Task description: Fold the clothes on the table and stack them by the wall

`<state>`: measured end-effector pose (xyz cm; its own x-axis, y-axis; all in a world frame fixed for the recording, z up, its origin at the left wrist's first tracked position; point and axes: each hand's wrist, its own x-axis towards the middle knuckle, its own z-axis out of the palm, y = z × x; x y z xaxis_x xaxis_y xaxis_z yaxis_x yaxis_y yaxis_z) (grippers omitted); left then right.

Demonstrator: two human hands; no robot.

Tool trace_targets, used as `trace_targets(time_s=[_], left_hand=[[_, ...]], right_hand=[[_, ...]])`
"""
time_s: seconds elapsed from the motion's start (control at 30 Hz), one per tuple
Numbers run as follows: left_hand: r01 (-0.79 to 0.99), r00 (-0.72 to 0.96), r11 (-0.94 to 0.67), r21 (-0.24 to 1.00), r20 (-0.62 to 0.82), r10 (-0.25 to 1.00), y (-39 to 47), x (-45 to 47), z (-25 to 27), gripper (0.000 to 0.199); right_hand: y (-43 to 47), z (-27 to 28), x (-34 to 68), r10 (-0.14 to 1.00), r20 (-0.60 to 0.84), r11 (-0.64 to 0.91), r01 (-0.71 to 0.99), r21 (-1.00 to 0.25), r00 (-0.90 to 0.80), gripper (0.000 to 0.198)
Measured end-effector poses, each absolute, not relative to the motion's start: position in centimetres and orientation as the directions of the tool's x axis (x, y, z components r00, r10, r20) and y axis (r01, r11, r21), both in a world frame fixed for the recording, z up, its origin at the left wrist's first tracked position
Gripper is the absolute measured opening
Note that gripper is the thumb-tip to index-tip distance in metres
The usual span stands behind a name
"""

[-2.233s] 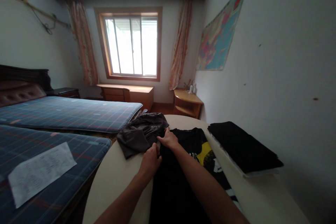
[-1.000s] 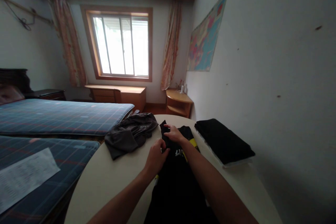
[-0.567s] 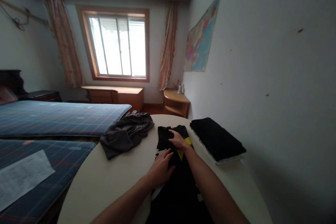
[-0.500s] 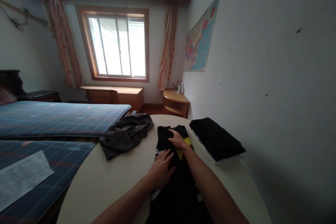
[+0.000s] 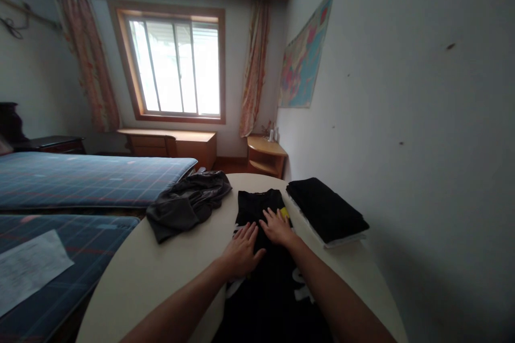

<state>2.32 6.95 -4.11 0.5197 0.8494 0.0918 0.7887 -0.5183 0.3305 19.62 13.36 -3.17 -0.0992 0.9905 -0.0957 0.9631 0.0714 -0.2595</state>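
A black garment [image 5: 267, 289] with white lettering and a yellow patch lies lengthwise on the pale round table [image 5: 140, 278], its narrow end away from me. It looks like a shirt with its sides folded in. My left hand [image 5: 242, 251] rests flat on its left part, fingers apart. Beside it, my right hand [image 5: 277, 226] lies spread on the cloth near the yellow patch. Neither hand grips anything. The garment's near end runs out of the picture at the bottom.
At the table's left rim lies a crumpled dark grey garment [image 5: 189, 206]. A stack of folded black clothes [image 5: 325, 211] sits on the right, close to the wall. Two plaid mattresses [image 5: 100, 179] flank the table on the left, the nearer bearing a paper sheet [image 5: 34, 270].
My right hand has drawn back from the garment's far end and flattened onto it, fingers now spread. The far edge lies straighter. My left hand stays on the cloth; the view has shifted slightly.
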Motion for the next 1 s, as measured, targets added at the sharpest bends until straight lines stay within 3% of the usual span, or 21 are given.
trace_targets(time_s=[0.57,0.87,1.0], left_hand=[[0.786,0.534,-0.527,0.324,0.075,0.842,15.5,2.7,-3.4,0.068],[0.77,0.551,-0.487,0.412,-0.044,0.833,8.7,-1.6,-1.3,0.082],[0.756,0.551,-0.477,0.448,-0.043,0.833,4.3,-4.5,0.2,0.067]], right_hand=[[20.5,-3.6,18.8,0.994,-0.098,-0.078,0.958,-0.275,0.053,0.069],[16.8,-3.7,18.9,0.992,0.126,0.011,0.948,-0.318,0.03,0.062],[13.3,-3.5,18.9,0.996,0.084,0.06,0.954,-0.295,-0.036,0.064]])
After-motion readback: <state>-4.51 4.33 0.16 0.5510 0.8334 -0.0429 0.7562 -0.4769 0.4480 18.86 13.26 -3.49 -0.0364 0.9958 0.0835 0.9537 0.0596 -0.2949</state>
